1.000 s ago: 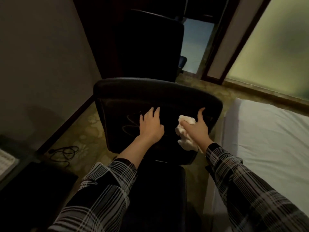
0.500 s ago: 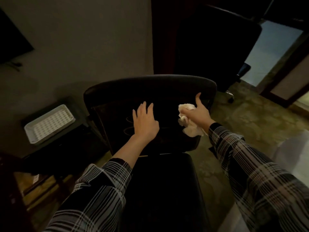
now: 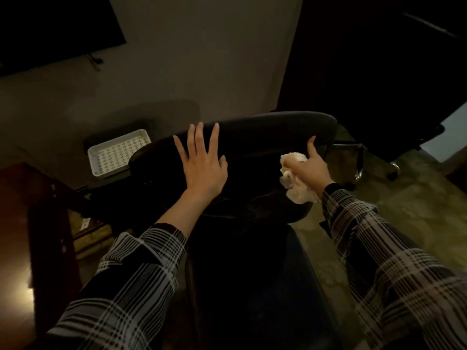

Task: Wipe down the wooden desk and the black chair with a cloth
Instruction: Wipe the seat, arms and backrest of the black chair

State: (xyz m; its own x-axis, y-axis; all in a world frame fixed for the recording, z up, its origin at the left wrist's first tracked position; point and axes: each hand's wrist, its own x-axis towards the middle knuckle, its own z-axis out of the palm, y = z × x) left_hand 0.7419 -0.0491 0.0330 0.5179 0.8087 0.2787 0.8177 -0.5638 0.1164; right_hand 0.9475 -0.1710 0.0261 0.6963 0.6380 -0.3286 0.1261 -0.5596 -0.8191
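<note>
The black chair (image 3: 260,137) stands in front of me, its backrest facing me and its dark seat below. My left hand (image 3: 202,162) lies flat on the backrest with straight, spread fingers reaching its top edge. My right hand (image 3: 309,168) grips a crumpled white cloth (image 3: 295,183) and presses it against the right side of the backrest, thumb pointing up. A dark wooden desk (image 3: 38,210) shows at the left edge.
A white patterned tray (image 3: 113,155) sits on a low dark surface behind the chair at the left. A dark screen (image 3: 50,29) hangs on the wall at top left. Another dark chair (image 3: 379,84) stands at the right, over patterned floor (image 3: 417,210).
The chair has swung round toward the left wall and desk, and my view turned with it. My left hand slid up to the backrest's top edge; my right hand kept the cloth pressed on it.
</note>
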